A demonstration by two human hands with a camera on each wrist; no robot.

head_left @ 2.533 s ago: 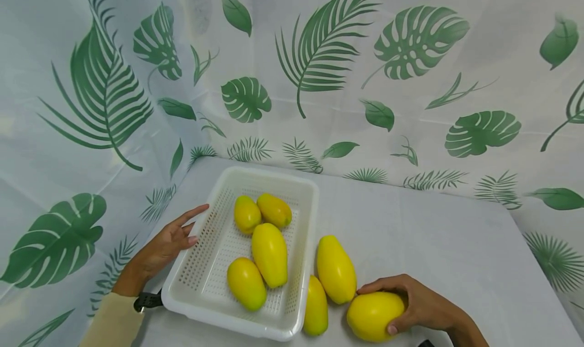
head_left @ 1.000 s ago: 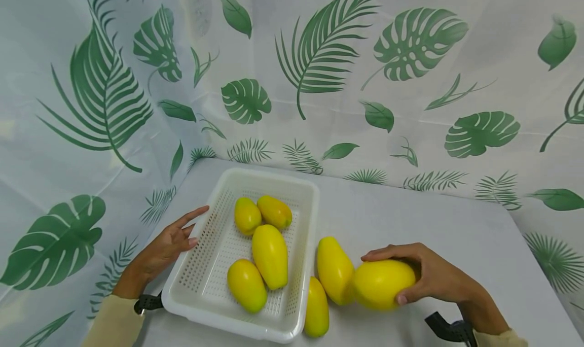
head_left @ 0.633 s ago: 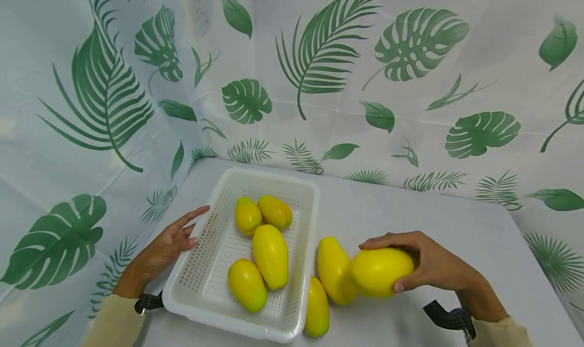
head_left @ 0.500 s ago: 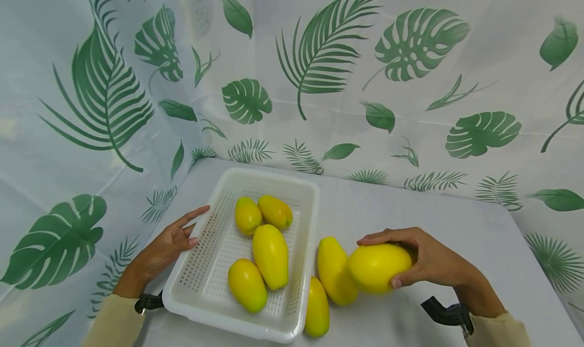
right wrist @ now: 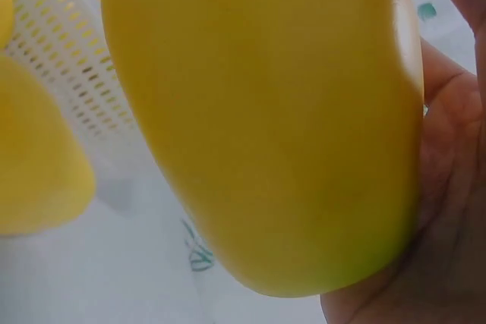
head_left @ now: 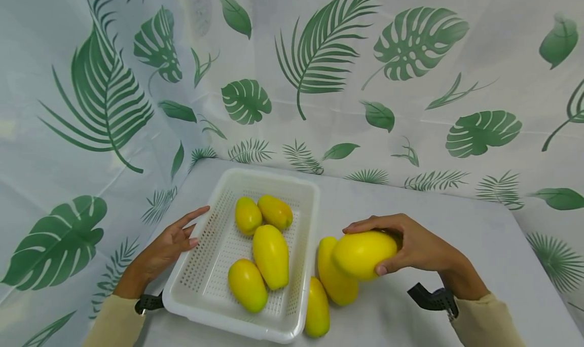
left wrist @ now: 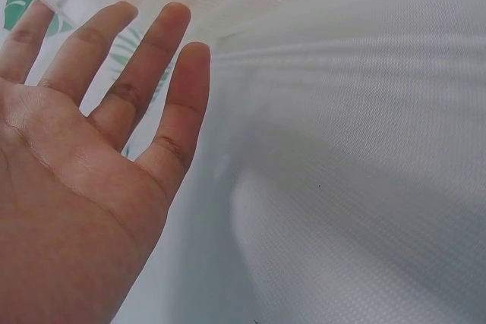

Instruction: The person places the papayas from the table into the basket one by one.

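Note:
In the head view my right hand (head_left: 420, 245) grips a large yellow papaya (head_left: 365, 255), its fingers over the top and its thumb low on the near side. The held fruit is raised and overlaps another papaya (head_left: 338, 286) lying beside the basket. Up close in the right wrist view, the held papaya (right wrist: 273, 127) has a greenish lower end. My left hand (head_left: 164, 248) is at the left side of a white perforated plastic basket (head_left: 201, 314), fingers extended along its wall. The left wrist view shows that hand's fingers (left wrist: 125, 89) straight, with tips close to the slotted wall.
Inside the basket lie several yellow fruits, among them a long papaya (head_left: 270, 258) and a shorter greenish-tipped one (head_left: 247, 286). Another yellow fruit (head_left: 317, 309) rests against the basket's right side. A leaf-printed curtain (head_left: 319, 124) borders the white-covered table (head_left: 438, 210) behind and at left.
My right hand has lifted the papaya from the table near the front and carried it up and leftward, toward the basket. The left hand and the basket have stayed in place.

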